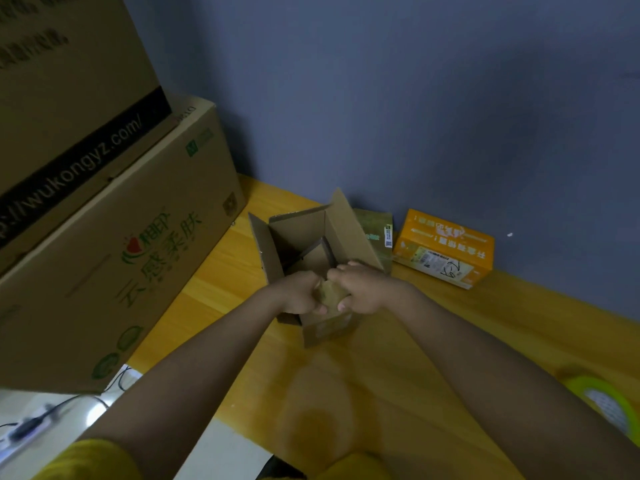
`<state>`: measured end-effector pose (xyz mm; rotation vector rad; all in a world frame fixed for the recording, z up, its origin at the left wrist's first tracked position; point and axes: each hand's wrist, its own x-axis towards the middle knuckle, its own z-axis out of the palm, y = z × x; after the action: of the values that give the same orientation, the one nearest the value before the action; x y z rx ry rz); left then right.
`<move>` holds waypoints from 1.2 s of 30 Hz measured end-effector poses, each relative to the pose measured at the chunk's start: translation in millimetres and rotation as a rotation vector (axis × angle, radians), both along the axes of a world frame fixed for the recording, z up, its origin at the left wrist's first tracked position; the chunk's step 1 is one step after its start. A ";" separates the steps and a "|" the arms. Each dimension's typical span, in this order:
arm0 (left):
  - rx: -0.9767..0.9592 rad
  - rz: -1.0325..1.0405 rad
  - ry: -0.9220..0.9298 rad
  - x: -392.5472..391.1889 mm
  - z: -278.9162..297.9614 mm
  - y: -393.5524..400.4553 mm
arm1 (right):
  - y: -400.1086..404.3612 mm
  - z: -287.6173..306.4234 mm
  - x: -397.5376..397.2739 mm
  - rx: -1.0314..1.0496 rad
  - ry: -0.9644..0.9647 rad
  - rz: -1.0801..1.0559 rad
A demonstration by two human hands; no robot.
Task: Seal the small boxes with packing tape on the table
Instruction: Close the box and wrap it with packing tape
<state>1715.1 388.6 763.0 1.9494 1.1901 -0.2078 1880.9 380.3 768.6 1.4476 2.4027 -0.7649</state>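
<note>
A small brown cardboard box (304, 237) stands open on the yellow wooden table (398, 358), its far and left flaps raised. My left hand (299, 294) and my right hand (363, 289) meet at its near edge, and both grip the near flap (329, 292) with curled fingers, thumbs on its outer face. A roll of packing tape with a green rim (602, 400) lies at the right edge of the table, partly out of view. An orange printed box (446, 247) lies shut by the wall to the right. A greenish flat box (375, 226) leans behind the open one.
Two large cardboard cartons (114, 244) are stacked at the left, overhanging the table's left edge. A blue-grey wall (415, 98) runs along the back. Below the table at lower left lie a white surface and a power strip with cables (31, 424).
</note>
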 end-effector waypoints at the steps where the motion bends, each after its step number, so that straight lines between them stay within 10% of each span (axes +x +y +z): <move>1: 0.000 -0.005 0.019 0.4 0.9 0.3 | -2.1 -0.1 -0.5 -0.028 0.002 -0.019; 8: 0.135 -0.130 0.024 1.8 1.1 -20.4 | -29.1 2.7 2.4 -0.101 0.124 -0.243; 14: 0.655 -0.086 0.319 -13.3 -15.7 -24.5 | -68.9 -51.7 -13.4 0.711 -0.034 -0.156; 19: 0.702 -0.291 0.555 -9.8 -27.1 -28.4 | -86.3 -72.2 -20.3 0.488 0.024 -0.217; 24: 0.521 -0.198 0.284 -15.5 -18.1 -19.6 | -57.9 -25.7 -30.4 0.181 -0.041 -0.202; 36: 0.595 0.248 0.068 -33.6 -1.6 28.9 | 65.2 1.6 -54.8 0.559 -0.075 -0.336</move>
<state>1681.5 417.5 761.4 2.2726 1.6609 0.2406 1826.1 445.5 770.2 2.0780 2.4562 -0.0738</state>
